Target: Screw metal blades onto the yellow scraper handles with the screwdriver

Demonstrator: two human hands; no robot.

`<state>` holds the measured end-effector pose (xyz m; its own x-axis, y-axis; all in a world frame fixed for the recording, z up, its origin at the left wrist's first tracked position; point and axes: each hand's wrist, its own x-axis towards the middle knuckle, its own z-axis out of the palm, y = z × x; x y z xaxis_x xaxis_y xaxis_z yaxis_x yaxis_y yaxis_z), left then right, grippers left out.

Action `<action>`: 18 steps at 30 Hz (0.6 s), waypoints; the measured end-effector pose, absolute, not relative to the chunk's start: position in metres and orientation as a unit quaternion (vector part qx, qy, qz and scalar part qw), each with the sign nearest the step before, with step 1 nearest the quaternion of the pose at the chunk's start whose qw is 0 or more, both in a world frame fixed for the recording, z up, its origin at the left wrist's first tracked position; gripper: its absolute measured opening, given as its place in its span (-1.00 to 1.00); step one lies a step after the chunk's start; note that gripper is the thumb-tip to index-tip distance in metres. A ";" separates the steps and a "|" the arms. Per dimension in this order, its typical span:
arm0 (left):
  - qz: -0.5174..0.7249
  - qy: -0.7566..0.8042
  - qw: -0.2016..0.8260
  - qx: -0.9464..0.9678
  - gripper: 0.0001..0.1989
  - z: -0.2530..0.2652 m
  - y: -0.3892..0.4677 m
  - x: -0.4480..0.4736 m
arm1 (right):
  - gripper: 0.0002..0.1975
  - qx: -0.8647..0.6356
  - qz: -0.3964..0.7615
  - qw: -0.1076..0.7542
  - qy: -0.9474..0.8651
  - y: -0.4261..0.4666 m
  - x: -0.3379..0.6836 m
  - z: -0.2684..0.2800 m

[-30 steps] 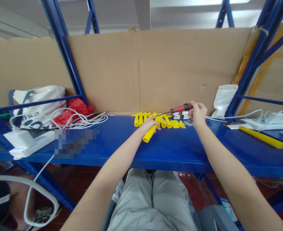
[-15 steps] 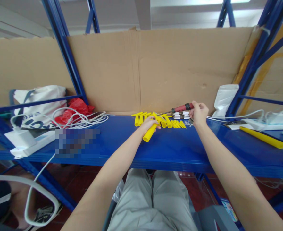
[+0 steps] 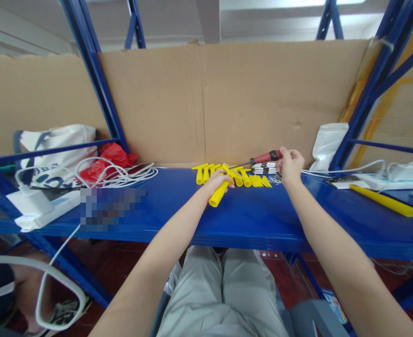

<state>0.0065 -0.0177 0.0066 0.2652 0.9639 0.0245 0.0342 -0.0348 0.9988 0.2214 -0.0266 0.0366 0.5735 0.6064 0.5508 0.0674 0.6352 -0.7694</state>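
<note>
My left hand (image 3: 217, 181) is closed around a yellow plastic tube (image 3: 219, 194), its open end tilted toward me. In my right hand (image 3: 291, 164) is a screwdriver (image 3: 262, 159) with a red and black handle, gripped at the handle's end. Its thin shaft points left and reaches the far part of the yellow tube; the exact contact at the tip is too small to make out. Several more yellow tubular pieces (image 3: 199, 175) lie behind and beside my left hand. Small flat yellow pointed pieces (image 3: 260, 181) and a stack of white folded pieces (image 3: 264, 167) sit between my hands.
Tiny silvery parts (image 3: 273, 179) lie on the blue shelf (image 3: 164, 206). At left are white cables (image 3: 132, 174), a power strip (image 3: 52, 210), a red plastic bag (image 3: 110, 161) and a cloth bag (image 3: 61, 150). A long yellow piece (image 3: 385, 201) lies right. Cardboard (image 3: 244, 103) stands behind.
</note>
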 end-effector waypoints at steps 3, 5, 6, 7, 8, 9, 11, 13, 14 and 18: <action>0.430 0.435 0.544 0.575 -0.51 0.007 -0.018 0.007 | -0.67 -0.390 0.171 0.797 -0.428 -0.027 0.221 0.037; 0.431 0.439 0.542 0.572 -0.51 0.007 -0.017 0.007 | -0.67 -0.388 0.169 0.798 -0.428 -0.026 0.222 0.036; 0.431 0.441 0.542 0.571 -0.50 0.007 -0.017 0.007 | -0.66 -0.387 0.169 0.798 -0.429 -0.026 0.222 0.035; 0.430 0.443 0.541 0.571 -0.50 0.006 -0.017 0.007 | -0.66 -0.386 0.168 0.798 -0.430 -0.025 0.222 0.035; 0.429 0.445 0.541 0.571 -0.49 0.006 -0.017 0.007 | -0.67 -0.385 0.168 0.798 -0.432 -0.024 0.223 0.035; 0.428 0.445 0.541 0.571 -0.49 0.006 -0.018 0.008 | -0.67 -0.385 0.168 0.797 -0.434 -0.024 0.223 0.034; 0.430 0.445 0.541 0.570 -0.50 0.007 -0.019 0.008 | -0.66 -0.388 0.169 0.794 -0.436 -0.024 0.224 0.034; 0.432 0.443 0.542 0.569 -0.51 0.008 -0.019 0.008 | -0.66 -0.391 0.170 0.792 -0.437 -0.024 0.224 0.034; 0.432 0.442 0.543 0.569 -0.51 0.008 -0.020 0.008 | -0.66 -0.392 0.171 0.791 -0.437 -0.024 0.224 0.034; 0.430 0.439 0.543 0.573 -0.48 0.007 -0.019 0.008 | -0.67 -0.395 0.174 0.791 -0.434 -0.024 0.223 0.034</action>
